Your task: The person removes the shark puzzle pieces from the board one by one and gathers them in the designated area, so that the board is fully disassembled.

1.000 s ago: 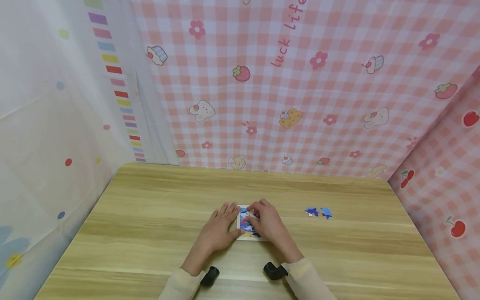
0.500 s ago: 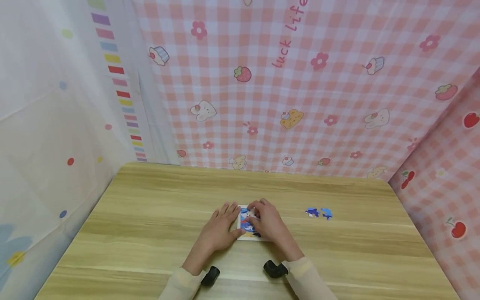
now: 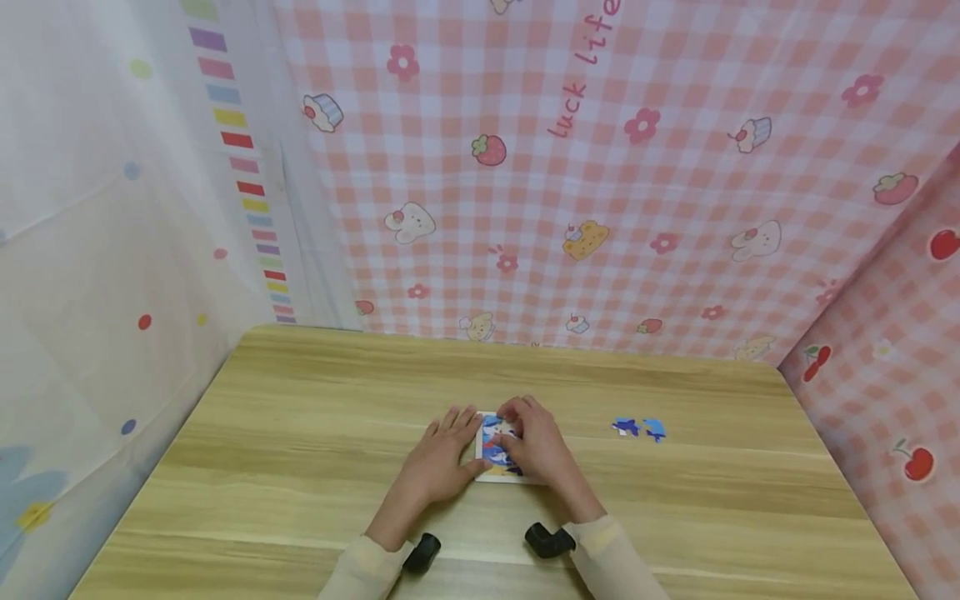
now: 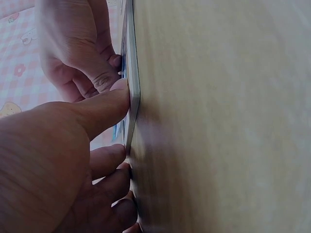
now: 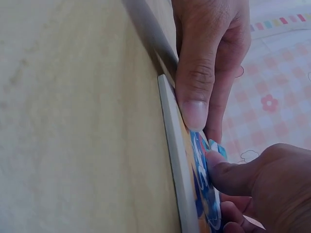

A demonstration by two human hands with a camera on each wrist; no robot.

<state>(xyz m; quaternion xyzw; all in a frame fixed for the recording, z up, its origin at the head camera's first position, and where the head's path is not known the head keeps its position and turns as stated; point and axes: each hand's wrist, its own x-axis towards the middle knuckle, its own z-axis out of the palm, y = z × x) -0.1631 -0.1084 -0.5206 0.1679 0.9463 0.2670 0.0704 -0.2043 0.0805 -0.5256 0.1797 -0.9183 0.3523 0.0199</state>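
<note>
A small jigsaw puzzle with a white border [image 3: 513, 479] and a blue picture lies flat on the table between both hands. My left hand [image 3: 438, 462] rests along its left side, fingers spread and nearly straight, the thumb pressing on the near left corner of the border. Over the picture's right part, my right hand [image 3: 538, 442] has its thumb and fingers curled down. In the right wrist view it pinches a blue puzzle piece [image 5: 217, 148] that stands tilted up from the board. The right hand hides much of the puzzle's right half in the head view.
Two loose blue puzzle pieces, a left one [image 3: 625, 427] and a right one [image 3: 655, 430], lie on the wooden table [image 3: 300, 467] to the right. A black wrist device [image 3: 549, 540] sits at each sleeve. Patterned cloths [image 3: 570, 183] hang behind and beside the table.
The head view has shifted very slightly. Both hands keep nearly the same place on the puzzle, and the loose pieces stay where they were.
</note>
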